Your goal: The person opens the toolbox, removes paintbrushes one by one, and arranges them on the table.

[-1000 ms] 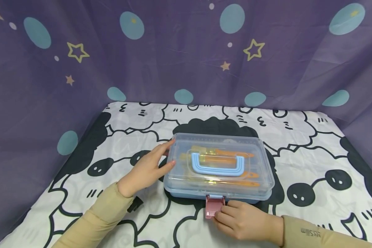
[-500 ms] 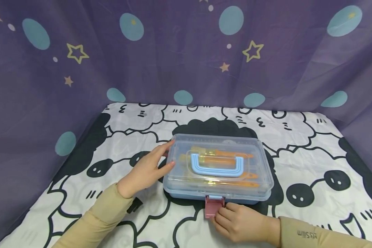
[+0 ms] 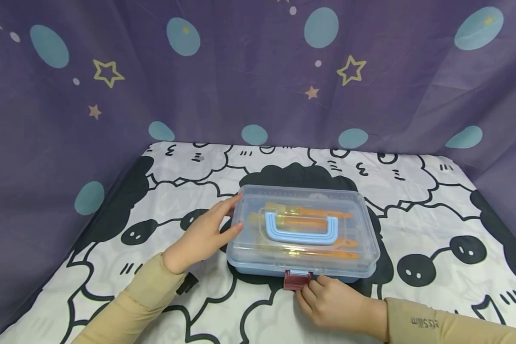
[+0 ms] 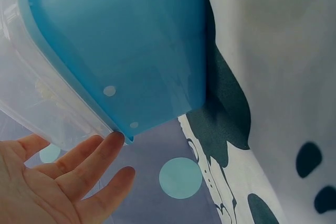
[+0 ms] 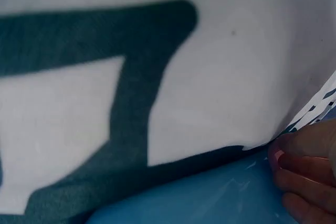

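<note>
A plastic storage box [image 3: 245, 255] with a clear lid and light blue base lies flat, lid down on the base. Its blue carry handle [image 3: 301, 237] is folded against the lid. Through the lid, several orange-handled paintbrushes [image 3: 327, 213] show. My left hand [image 3: 202, 236] rests on the box's left side; in the left wrist view its fingers [image 4: 89, 169] touch the rim of lid and base. At the front, my right hand [image 3: 337, 303] pinches the red latch [image 3: 296, 280], which juts outward. Only a pink sliver of the latch [image 5: 279, 157] appears in the right wrist view.
The box stands mid-table on a white cloth [image 3: 447, 220] with black cartoon sheep shapes. Behind and at both sides hangs a purple curtain [image 3: 258, 71] printed with stars and blue ovals.
The red latch has turned on its hinge and looks shorter and darker than before. My right hand has moved slightly with it. My left hand and the box have stayed put.
</note>
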### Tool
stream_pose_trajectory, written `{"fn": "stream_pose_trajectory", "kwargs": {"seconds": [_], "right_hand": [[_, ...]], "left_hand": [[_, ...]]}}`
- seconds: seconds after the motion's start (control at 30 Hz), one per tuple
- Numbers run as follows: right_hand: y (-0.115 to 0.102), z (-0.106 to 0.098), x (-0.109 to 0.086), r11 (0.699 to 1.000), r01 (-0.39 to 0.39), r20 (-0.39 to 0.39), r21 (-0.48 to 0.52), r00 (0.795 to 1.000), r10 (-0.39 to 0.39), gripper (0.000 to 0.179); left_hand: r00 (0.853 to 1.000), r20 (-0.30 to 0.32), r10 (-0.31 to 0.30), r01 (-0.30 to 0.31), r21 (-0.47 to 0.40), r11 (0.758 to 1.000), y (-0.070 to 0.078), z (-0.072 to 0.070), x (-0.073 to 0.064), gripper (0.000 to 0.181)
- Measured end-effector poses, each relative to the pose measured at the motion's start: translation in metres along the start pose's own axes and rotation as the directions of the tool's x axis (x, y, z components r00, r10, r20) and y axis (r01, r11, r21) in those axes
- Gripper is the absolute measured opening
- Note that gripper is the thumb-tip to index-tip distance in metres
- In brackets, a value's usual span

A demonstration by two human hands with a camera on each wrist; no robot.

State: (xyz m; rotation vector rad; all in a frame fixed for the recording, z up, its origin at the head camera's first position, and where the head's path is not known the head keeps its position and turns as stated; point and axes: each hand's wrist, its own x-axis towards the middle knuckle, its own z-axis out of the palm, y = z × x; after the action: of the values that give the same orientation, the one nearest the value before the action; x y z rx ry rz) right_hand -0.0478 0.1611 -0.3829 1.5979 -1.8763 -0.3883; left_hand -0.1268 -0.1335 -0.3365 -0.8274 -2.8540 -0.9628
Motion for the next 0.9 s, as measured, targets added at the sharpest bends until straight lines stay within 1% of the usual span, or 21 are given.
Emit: {"fn": "stream_pose_trajectory", "kwargs": {"seconds": [0.13,0.47,0.7,0.9], "right_hand": [[-0.0006,0.0002,0.0001,1.000,-0.017,0.007,-0.015,1.000,0.017,0.056],[-0.0028,0.0003,0.0021,0.995,-0.071,-0.023,-0.063,0.997,0.070,0.056],[-0.0038,0.0015,0.0035,0.994,-0.096,-0.021,-0.059,0.995,0.095,0.057],[-0.0019,-0.0005,0.0041,0.996,-0.082,-0.022,-0.035,0.996,0.081,0.056]], "left_hand": [[1.000,0.002,0.000,0.000,-0.004,1.000,0.0001,0.0001,-0.0002,0.063],[1.000,0.004,0.003,-0.003,-0.010,1.000,0.0007,-0.0004,0.0005,0.064],[1.000,0.007,-0.007,0.007,-0.017,1.000,0.0010,-0.0004,0.0003,0.065],[1.000,0.013,-0.007,0.007,-0.020,1.000,0.0011,-0.0002,0.0004,0.065]]}}
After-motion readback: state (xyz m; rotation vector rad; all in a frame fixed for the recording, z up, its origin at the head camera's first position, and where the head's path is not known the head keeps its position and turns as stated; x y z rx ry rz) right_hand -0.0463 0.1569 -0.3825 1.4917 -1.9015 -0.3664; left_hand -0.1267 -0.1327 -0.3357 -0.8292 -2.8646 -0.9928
